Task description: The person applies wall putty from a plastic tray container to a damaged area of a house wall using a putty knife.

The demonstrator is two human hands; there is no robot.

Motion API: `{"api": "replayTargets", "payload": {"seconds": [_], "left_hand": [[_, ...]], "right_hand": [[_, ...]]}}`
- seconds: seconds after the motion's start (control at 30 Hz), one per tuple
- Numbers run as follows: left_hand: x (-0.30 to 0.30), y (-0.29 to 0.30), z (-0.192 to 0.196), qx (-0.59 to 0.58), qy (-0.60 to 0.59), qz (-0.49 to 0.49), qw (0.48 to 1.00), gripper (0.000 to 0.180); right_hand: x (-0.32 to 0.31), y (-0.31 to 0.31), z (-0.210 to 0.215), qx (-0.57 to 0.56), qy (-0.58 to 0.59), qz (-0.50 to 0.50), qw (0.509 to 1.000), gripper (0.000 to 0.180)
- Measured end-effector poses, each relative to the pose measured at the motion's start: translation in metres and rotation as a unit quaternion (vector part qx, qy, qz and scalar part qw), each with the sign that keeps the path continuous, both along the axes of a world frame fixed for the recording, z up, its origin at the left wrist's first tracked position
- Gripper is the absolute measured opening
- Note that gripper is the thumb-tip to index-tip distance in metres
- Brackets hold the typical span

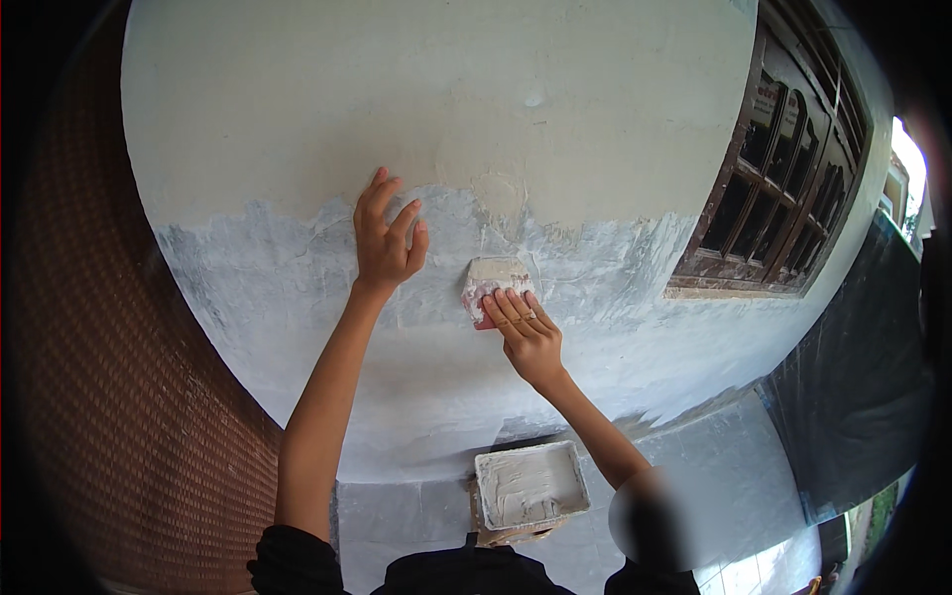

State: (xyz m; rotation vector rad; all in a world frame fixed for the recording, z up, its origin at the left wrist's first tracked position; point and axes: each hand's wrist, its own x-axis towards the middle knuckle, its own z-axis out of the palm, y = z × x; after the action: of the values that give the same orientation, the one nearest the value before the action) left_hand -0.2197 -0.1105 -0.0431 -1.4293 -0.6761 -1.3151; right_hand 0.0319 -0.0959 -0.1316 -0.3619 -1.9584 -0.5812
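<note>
My right hand (528,335) presses a red putty scraper (488,288), smeared with white filler, flat against the wall (436,109). Its fingers lie over the scraper's lower part, and the blade edge points up. To the left, my left hand (389,238) is raised at the wall with fingers spread and nothing in them; whether the fingertips touch the wall I cannot tell. Around both hands runs a wet-looking grey-white band of putty (615,268) with an uneven upper edge. Below stands a white rectangular tray (580,476) holding white putty.
A brown woven panel (149,397) borders the wall on the left. At the right is a dark wooden window (773,169) with small panes, and beyond it hangs a black sheet (853,367). The tray rests on a box-like support (516,535) over grey floor tiles (397,516).
</note>
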Motion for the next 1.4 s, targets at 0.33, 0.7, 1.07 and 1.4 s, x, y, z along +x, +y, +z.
{"api": "replayTargets", "payload": {"seconds": [0.33,0.7,1.07,1.4], "left_hand": [[0.024,0.0,0.044,0.043,-0.01,-0.001,0.999,0.034],[0.018,0.004,0.041,0.023,-0.036,0.049,0.998,0.039],[0.018,0.004,0.039,0.032,-0.06,0.057,0.996,0.04],[0.015,0.006,0.042,0.056,-0.089,0.066,0.992,0.036]], "right_hand": [[0.017,-0.012,0.075,-0.285,0.349,0.182,0.874,0.018],[-0.028,0.002,0.117,-0.199,0.329,0.134,0.913,0.023],[-0.037,0.006,0.11,-0.174,0.365,0.143,0.903,0.024],[-0.032,0.0,0.104,-0.222,0.348,0.167,0.895,0.023]]}}
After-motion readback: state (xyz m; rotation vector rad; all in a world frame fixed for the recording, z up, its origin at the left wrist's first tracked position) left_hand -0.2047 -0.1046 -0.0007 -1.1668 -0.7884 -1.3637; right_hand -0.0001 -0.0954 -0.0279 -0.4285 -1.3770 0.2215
